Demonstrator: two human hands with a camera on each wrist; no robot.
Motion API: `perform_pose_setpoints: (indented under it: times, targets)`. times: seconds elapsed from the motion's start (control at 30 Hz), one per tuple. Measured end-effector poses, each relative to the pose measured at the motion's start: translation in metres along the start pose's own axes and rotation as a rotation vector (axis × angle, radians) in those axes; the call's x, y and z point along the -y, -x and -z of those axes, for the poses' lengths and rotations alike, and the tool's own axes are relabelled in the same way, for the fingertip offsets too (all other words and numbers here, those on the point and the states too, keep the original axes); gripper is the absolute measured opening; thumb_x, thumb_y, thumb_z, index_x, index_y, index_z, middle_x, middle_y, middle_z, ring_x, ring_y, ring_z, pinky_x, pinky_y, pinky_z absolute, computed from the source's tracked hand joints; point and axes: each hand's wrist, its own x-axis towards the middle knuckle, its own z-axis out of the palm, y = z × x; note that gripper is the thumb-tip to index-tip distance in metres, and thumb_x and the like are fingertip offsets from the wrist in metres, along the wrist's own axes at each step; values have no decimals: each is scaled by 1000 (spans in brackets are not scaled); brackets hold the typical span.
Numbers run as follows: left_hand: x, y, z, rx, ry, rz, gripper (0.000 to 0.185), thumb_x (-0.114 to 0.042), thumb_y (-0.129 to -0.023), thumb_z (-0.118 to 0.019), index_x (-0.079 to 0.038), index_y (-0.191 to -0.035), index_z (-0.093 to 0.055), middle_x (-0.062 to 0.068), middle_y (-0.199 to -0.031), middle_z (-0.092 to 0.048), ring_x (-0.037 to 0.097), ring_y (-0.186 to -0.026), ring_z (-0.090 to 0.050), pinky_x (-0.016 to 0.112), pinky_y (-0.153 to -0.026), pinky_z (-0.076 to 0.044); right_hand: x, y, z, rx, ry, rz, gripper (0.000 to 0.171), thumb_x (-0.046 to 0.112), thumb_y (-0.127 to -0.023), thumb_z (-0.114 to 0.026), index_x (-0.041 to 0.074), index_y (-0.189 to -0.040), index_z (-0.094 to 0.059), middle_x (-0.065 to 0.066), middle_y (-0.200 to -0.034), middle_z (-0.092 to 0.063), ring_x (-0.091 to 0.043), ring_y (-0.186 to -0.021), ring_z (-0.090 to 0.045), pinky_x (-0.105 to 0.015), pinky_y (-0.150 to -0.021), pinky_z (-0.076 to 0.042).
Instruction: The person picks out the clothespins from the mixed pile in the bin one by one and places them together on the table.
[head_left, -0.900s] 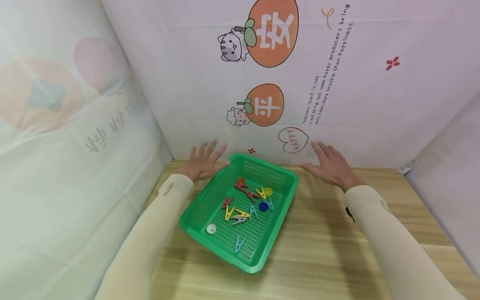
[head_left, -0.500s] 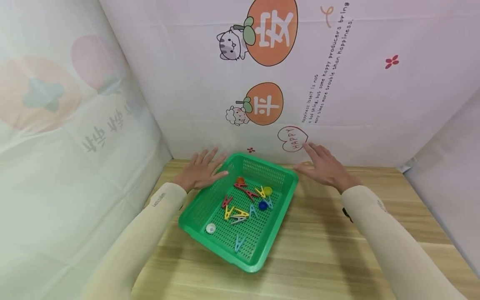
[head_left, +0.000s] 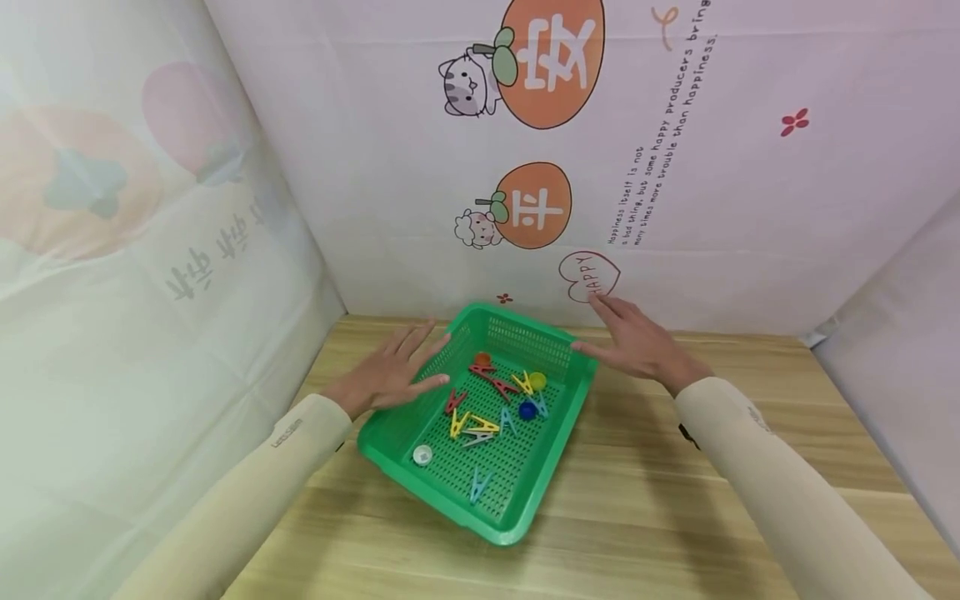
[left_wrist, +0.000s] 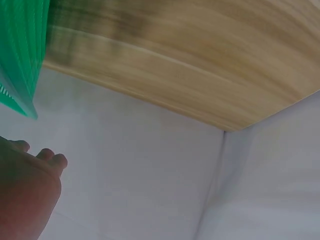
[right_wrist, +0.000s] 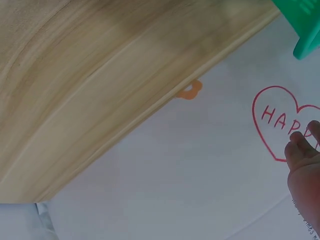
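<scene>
A green plastic basket (head_left: 551, 471) with perforated walls stands at an angle on the wooden table. Inside lie several clothespins: red ones, such as the red clothespin (head_left: 454, 402), yellow ones, light blue ones like the light blue clothespin (head_left: 478, 485), and a grey clothespin (head_left: 477, 438). Among them are small round caps: a white cap (head_left: 422, 455), a dark blue cap (head_left: 528, 409), a yellow cap (head_left: 537, 381) and an orange cap (head_left: 482, 360). My left hand (head_left: 390, 371), fingers spread, overlaps the basket's left rim. My right hand (head_left: 637, 342) reaches the far right corner, fingers extended, thumb at the rim. Both hands hold nothing.
Behind the basket a white cloth wall (head_left: 420, 208) with printed cartoons rises from the table's far edge. More white cloth walls stand at left (head_left: 247, 350) and right. Bare wooden tabletop (head_left: 637, 517) extends right of the basket.
My left hand has come down and nearer along the basket's left side. My right hand has moved left to the far right corner of the rim. The basket stays in place.
</scene>
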Motion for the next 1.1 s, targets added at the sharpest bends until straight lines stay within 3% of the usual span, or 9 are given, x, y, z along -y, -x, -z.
perform_pose_setpoints:
  times: [0.1,0.33,0.7,0.87,1.1]
  targets:
    - [-3,8,-3,-2,1,-9,81,-62,-113,-45,-21,-177,-17,15,-185,-8,47,-169,-11,70,-134,-20,5,-1,-3,2,4,16,106,76,-101,-56,13,-177,-15,-21,-182,-19,-47,-167,-20,-71,-131,-26]
    - [-2,25,-13,24,15,-9,82,-62,-113,-45,-23,-177,-14,8,-186,1,44,-171,-6,70,-132,-24,20,-4,-7,23,10,42,104,73,-99,-62,9,-173,-28,-23,-178,-28,-48,-164,-29,-71,-128,-33]
    - [2,49,-27,10,32,-19,84,-62,-111,-48,-20,-177,-17,10,-186,-2,44,-170,-11,71,-130,-29,43,-11,-20,10,22,132,89,66,-96,-71,7,-160,-53,-22,-160,-55,-47,-145,-57,-78,-116,-41]
    - [3,56,-32,8,42,-34,84,-62,-112,-48,-17,-176,-19,13,-185,-4,47,-168,-14,72,-128,-31,52,-14,-25,22,-10,167,86,64,-94,-74,5,-154,-58,-20,-155,-60,-42,-140,-60,-69,-117,-49]
    - [3,59,-35,28,53,-25,84,-63,-111,-48,-22,-177,-16,10,-186,-2,44,-170,-12,70,-130,-31,62,-24,-33,49,-38,204,78,57,-94,-80,2,-146,-65,-16,-145,-68,-35,-136,-64,-59,-117,-53]
